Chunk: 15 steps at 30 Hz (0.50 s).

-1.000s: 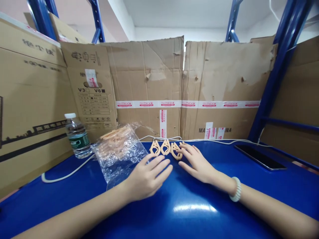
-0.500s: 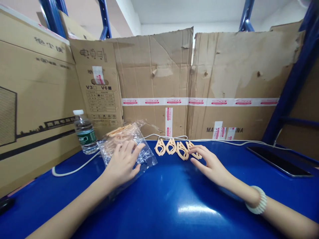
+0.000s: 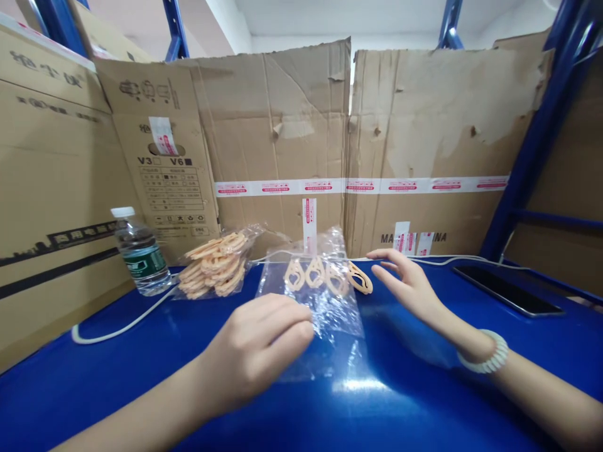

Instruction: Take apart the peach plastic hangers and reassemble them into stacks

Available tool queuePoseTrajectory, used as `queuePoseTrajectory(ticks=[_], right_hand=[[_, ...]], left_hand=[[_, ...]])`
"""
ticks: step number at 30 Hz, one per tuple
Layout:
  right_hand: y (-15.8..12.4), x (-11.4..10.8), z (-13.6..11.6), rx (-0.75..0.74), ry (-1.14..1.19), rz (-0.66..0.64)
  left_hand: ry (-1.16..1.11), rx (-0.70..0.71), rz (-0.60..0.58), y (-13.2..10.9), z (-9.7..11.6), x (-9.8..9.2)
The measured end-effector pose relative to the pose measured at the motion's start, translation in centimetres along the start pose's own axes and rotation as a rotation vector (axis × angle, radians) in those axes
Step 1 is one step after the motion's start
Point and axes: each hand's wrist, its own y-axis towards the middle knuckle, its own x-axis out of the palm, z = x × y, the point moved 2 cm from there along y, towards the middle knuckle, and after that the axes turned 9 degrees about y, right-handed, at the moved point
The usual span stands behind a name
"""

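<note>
My left hand (image 3: 257, 346) is closed in a pinch on an empty clear plastic bag (image 3: 316, 314), holding it up over the blue table (image 3: 141, 376). Through the bag I see a row of several tan teardrop-shaped clips (image 3: 325, 276) lying on the table. My right hand (image 3: 407, 282) hovers open just right of the row, fingers spread, close to the rightmost clip (image 3: 360, 278). A white bead bracelet (image 3: 485, 355) is on my right wrist.
A second clear bag full of the same tan clips (image 3: 214, 267) lies at the back left, beside a water bottle (image 3: 139, 251). A white cable (image 3: 117, 323) runs along the back. A dark phone (image 3: 506, 290) lies at the right. Cardboard walls (image 3: 282, 144) enclose the table.
My left hand left the full bag and now holds an empty clear bag in front of the clip row. My right hand lifted off the clips and opened.
</note>
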Motion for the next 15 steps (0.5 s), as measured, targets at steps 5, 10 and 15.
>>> queuePoseTrajectory(ticks=[5, 10, 15], right_hand=[[-0.7, 0.2, -1.0, -0.078, 0.020, 0.103], [-2.1, 2.7, -2.4, -0.197, -0.124, -0.375], [-3.0, 4.0, -1.7, -0.201, -0.227, -0.657]], left_hand=[[-0.087, 0.070, -0.124, 0.7, 2.4, 4.5], [-0.133, 0.046, -0.235, -0.4, 3.3, 6.2], [-0.449, -0.024, -0.414, -0.2, 1.4, 3.9]])
